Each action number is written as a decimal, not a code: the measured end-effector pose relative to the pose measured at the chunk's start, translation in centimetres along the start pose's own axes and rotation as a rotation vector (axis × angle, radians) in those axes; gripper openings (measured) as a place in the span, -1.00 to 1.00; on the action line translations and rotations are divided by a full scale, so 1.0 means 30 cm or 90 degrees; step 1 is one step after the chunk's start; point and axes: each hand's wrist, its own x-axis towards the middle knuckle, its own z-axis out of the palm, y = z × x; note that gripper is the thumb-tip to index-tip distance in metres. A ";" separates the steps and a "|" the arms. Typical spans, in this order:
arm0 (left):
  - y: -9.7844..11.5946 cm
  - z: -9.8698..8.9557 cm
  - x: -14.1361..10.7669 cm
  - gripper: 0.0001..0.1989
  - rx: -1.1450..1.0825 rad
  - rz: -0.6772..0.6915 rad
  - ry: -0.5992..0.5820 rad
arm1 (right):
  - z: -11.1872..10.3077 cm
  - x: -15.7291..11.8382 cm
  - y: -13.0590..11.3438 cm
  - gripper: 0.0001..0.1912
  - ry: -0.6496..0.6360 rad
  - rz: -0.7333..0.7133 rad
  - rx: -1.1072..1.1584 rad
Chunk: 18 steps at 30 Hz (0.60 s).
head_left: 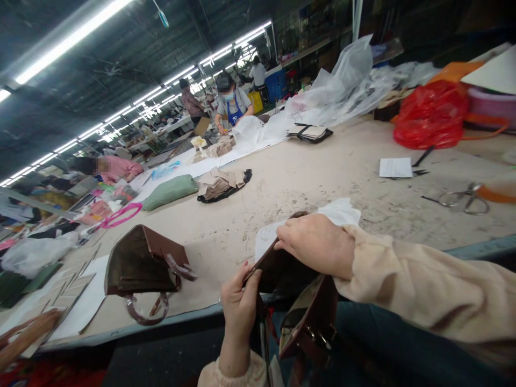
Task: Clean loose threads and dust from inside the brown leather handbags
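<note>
A dark brown handbag [308, 317] with metal fittings hangs over the table's front edge before me. Its upper edge is pinched between the thumb and fingers of my left hand [242, 298]. My right hand [316, 242] is closed over the bag's far side, its fingertips on the same edge; part of the bag is hidden under it. White paper [341, 209] lies on the table just behind the bag. To the left, a second brown handbag [133, 260] rests on the table, its handles wrapped in clear film.
Scissors [463, 200], a white card [395, 167] and a red plastic bag [431, 115] lie at the right. Farther back are a green pouch [171, 192] and a pile of beige pieces [223, 183]. Another person's hand [34, 330] is at lower left, over flat panels. Co-workers sit beyond.
</note>
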 end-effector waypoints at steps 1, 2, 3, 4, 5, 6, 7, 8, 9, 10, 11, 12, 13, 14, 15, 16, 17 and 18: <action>0.000 0.001 -0.001 -0.73 -0.004 -0.004 0.005 | -0.001 0.001 0.001 -0.77 -0.002 -0.002 0.002; 0.001 0.002 -0.001 -0.72 -0.006 -0.010 0.009 | -0.001 0.002 0.001 -0.77 -0.005 -0.002 0.004; 0.003 0.002 -0.002 -0.71 -0.006 -0.019 0.012 | -0.002 0.003 0.001 -0.77 -0.007 0.000 0.007; 0.005 0.002 -0.003 -0.71 -0.004 -0.028 0.012 | -0.002 0.004 0.001 -0.77 -0.009 0.003 0.009; 0.008 0.001 -0.003 -0.70 -0.003 -0.035 0.011 | -0.002 0.004 0.001 -0.78 -0.010 0.007 0.012; 0.011 -0.001 -0.003 -0.70 -0.001 -0.040 0.009 | -0.001 0.004 0.001 -0.78 -0.012 0.011 0.015; 0.014 -0.003 -0.003 -0.70 0.000 -0.044 0.006 | 0.001 0.004 0.002 -0.78 -0.011 0.015 0.017; 0.016 -0.004 -0.002 -0.70 -0.002 -0.045 0.001 | 0.003 0.003 0.002 -0.78 -0.009 0.017 0.019; 0.018 -0.006 -0.001 -0.71 -0.004 -0.045 -0.006 | 0.005 0.002 0.002 -0.79 -0.003 0.018 0.022; 0.018 -0.007 0.000 -0.71 -0.007 -0.045 -0.013 | 0.007 0.002 0.002 -0.81 0.008 0.018 0.026; 0.019 -0.009 0.002 -0.72 -0.010 -0.043 -0.017 | 0.009 0.001 0.002 -0.83 0.020 0.018 0.029; 0.019 -0.010 0.003 -0.72 -0.013 -0.043 -0.019 | 0.009 0.001 0.002 -0.85 0.030 0.016 0.031; 0.021 -0.011 0.004 -0.73 -0.014 -0.043 -0.021 | 0.009 0.002 0.003 -0.85 0.033 0.011 0.033; 0.024 -0.012 0.004 -0.73 -0.015 -0.044 -0.024 | 0.007 0.004 0.003 -0.86 0.027 0.005 0.033; 0.030 -0.013 0.004 -0.73 -0.016 -0.045 -0.028 | 0.004 0.005 0.003 -0.87 0.012 -0.002 0.031; 0.038 -0.014 0.003 -0.73 -0.018 -0.046 -0.036 | 0.000 0.008 0.004 -0.88 -0.007 -0.009 0.031; 0.050 -0.016 0.002 -0.73 -0.018 -0.047 -0.047 | -0.004 0.011 0.004 -0.86 -0.027 -0.012 0.031; 0.063 -0.017 0.000 -0.74 -0.016 -0.046 -0.060 | -0.008 0.013 0.004 -0.83 -0.045 -0.013 0.032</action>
